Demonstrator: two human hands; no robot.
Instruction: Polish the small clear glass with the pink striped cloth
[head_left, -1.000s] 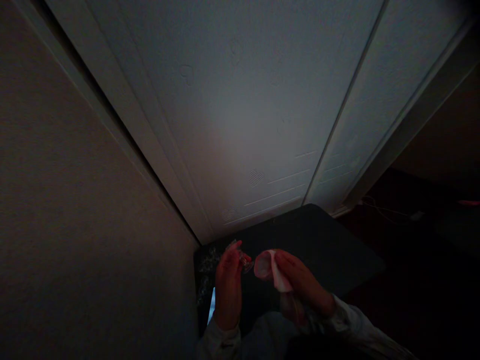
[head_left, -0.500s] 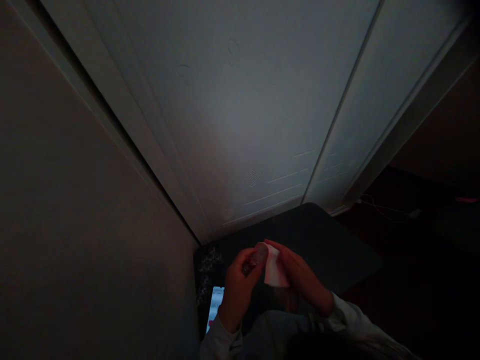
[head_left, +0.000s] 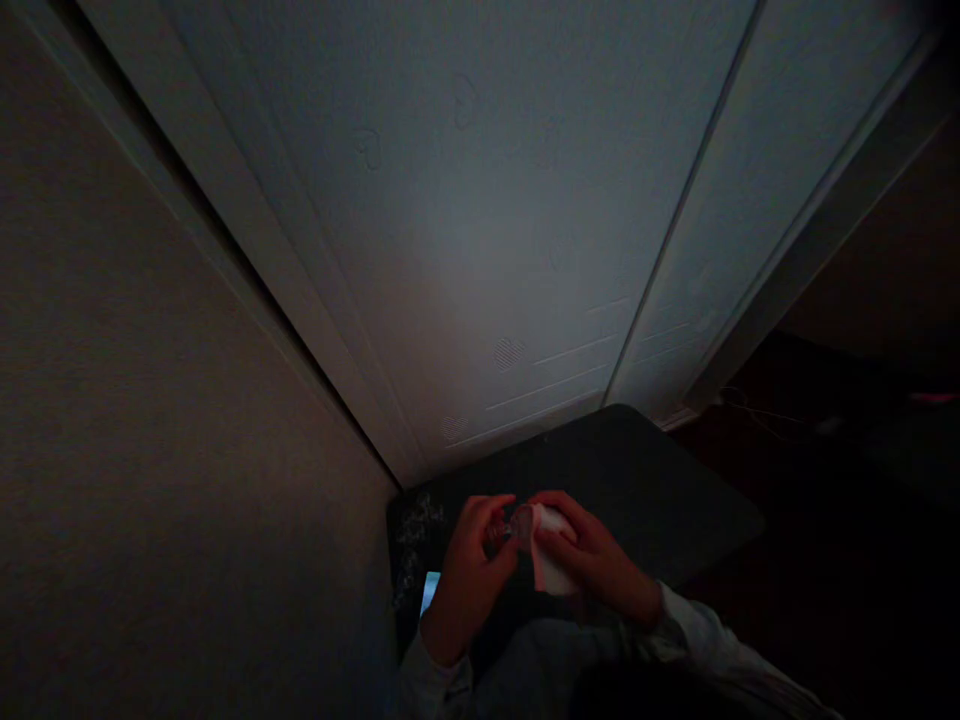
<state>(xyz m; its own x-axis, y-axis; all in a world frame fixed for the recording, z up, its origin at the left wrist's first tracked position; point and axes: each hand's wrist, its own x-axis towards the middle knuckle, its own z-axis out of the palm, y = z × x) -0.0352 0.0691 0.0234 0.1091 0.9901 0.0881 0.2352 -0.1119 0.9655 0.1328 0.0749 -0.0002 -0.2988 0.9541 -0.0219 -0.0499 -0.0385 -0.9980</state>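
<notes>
Low in the dim head view, my left hand (head_left: 476, 565) has its fingers curled round a small clear object (head_left: 522, 522), perhaps glass; its exact shape is too dark to tell. My right hand (head_left: 596, 560) is closed on a white cloth or tissue (head_left: 553, 572), thumb on top and fingers behind. The cloth's left edge touches the clear object between the two hands. Both hands are above the dark table.
The dark table (head_left: 645, 480) stands against a pale panelled door (head_left: 480, 250). Several clear round pieces (head_left: 416, 525) lie at its left corner. A lit phone (head_left: 430, 590) is partly behind my left forearm. A cable (head_left: 757, 410) lies at the right.
My left hand has shifted slightly left and covers more of the phone. The fingers and thumb of my right hand have moved over the cloth, which hangs a little lower.
</notes>
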